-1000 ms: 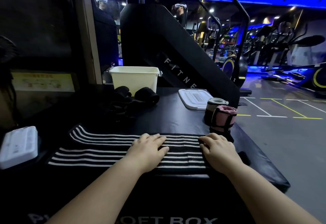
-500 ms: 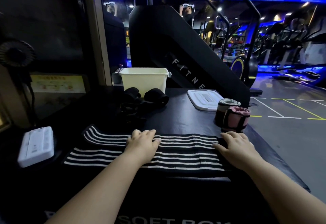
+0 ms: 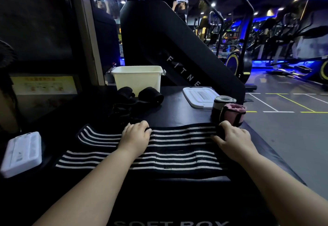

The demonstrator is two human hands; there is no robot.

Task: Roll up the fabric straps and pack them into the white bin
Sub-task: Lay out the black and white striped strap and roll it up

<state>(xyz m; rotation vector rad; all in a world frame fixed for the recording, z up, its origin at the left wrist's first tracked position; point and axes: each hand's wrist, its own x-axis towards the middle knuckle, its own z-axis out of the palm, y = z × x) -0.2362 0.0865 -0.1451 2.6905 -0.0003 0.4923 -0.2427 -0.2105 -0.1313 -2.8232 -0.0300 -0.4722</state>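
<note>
Head view: the left hand (image 3: 135, 136) and the right hand (image 3: 234, 139) curl their fingers (image 3: 142, 125) round the far edge of the striped strap (image 3: 177, 137) on the tabletop (image 3: 177, 112).

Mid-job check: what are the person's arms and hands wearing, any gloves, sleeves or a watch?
Nothing worn shows. The left hand and right hand are bare, with no gloves and no ring visible on the fingers. The left forearm and right forearm are bare down to the frame's bottom edge: no sleeves, watch or wristband in view.
</note>
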